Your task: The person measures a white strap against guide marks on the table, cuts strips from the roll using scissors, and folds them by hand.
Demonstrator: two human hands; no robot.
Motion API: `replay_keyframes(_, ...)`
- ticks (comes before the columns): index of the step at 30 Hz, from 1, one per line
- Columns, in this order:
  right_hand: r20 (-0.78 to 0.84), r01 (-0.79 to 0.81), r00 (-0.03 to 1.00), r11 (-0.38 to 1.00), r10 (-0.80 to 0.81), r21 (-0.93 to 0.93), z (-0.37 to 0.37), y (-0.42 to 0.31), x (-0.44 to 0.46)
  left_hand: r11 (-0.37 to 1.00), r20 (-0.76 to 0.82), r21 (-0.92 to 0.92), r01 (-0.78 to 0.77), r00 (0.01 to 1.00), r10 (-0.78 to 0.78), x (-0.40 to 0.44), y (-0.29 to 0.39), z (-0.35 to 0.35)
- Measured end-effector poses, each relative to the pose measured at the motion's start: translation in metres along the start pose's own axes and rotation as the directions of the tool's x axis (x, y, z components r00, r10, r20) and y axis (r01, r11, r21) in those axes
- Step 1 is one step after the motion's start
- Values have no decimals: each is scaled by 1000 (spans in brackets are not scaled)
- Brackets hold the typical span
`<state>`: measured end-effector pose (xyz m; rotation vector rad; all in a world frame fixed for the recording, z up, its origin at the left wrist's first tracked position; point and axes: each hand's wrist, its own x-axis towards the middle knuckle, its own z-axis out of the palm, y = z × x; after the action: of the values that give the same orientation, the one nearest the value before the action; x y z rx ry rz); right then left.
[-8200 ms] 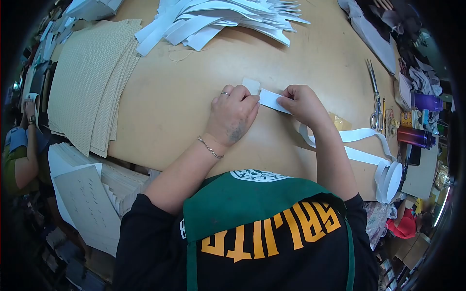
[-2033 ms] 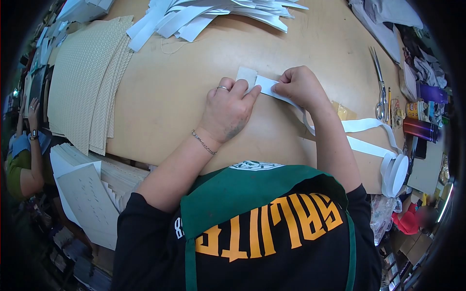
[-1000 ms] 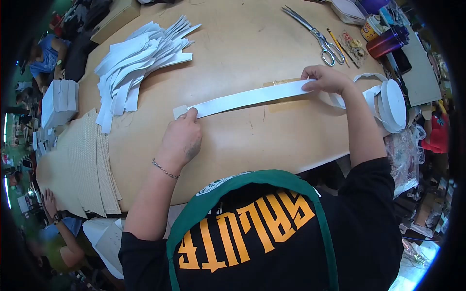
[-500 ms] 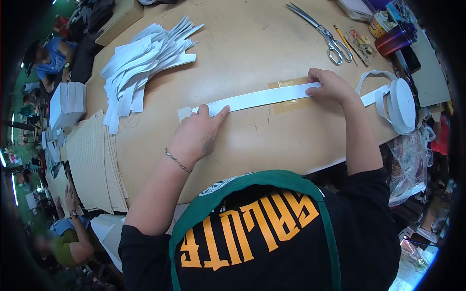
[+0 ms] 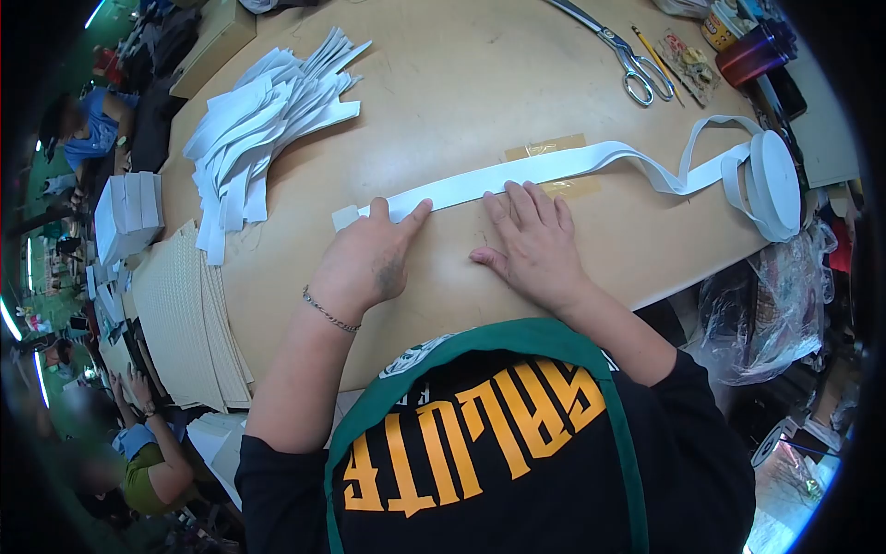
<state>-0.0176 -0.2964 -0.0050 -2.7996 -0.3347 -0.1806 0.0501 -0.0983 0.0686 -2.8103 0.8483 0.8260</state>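
White band (image 5: 452, 191) lies in a long line across the middle of the worktop (image 5: 415, 102), then bends in waves to a fat roll (image 5: 780, 185) by the right edge. The left hand (image 5: 406, 210) has its pointing finger and thumb apart, with fingertips on the band close to a small pale piece (image 5: 345, 218). The right hand (image 5: 503, 226) is flat and wide, its longer fingers reaching the band's near edge. Shiny brown tape (image 5: 544, 146) shows under the band. Big scissors (image 5: 639, 76) lie toward the far right corner, beside a yellow pencil (image 5: 653, 57).
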Motion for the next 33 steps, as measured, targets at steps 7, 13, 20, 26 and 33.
replay_keyframes(7, 22, -31, 999, 999, 31, -16, 1, 0, 2, 1000, 24, -20, 5, 1000, -4, 0, 0, -5)
replay_keyframes(13, 97, -65, 993, 997, 68, -38, -3, -2, 7, 996, -101, -81, 40, 994, -48, -5, -4, 4)
replay_keyframes(20, 119, -86, 988, 992, 96, -89, -2, -4, 5, 999, -521, -46, 9, 853, -31, -28, -11, 54)
replay_keyframes(26, 112, -63, 991, 989, 79, -136, -2, -5, 6, 988, -655, -80, -130, 754, 47, -25, 21, 69)
replay_keyframes(33, 131, -44, 989, 987, 64, -153, -7, -8, 9, 999, -609, -48, 10, 792, -37, 7, 48, 60)
